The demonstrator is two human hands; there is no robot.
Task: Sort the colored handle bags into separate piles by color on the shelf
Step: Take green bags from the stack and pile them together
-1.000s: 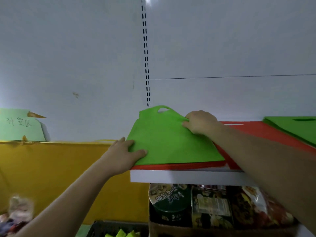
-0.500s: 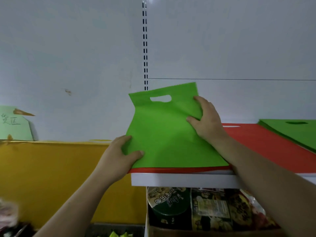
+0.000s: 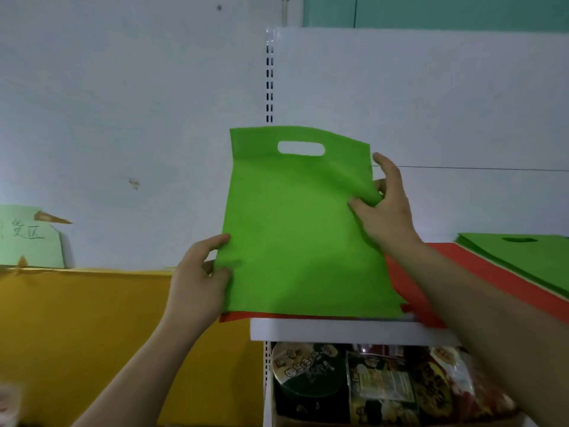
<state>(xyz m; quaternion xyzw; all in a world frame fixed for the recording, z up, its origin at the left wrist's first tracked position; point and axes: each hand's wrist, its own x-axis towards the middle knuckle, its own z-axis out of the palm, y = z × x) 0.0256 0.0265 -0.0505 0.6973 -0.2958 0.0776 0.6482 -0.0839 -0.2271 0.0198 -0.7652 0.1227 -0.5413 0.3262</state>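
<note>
while both edges are pinched, a green bag (image 3: 295, 229) is held upright above the red pile (image 3: 480, 269).
nearest, snack packs (image 3: 381, 386) are seen stacked in the bay under the shelf (image 3: 332, 329). the bag's lower left edge is clamped by the left hand (image 3: 200, 282), its right edge by the right hand (image 3: 385, 211), thumb in front and fingers behind; only its bottom hem is rested on the red bags. the step in hand is judged to be lifting off a stray green one. next, it must be carried right, clear of the red, and laid flat on the green pile (image 3: 523, 257) farther along the shelf.
</note>
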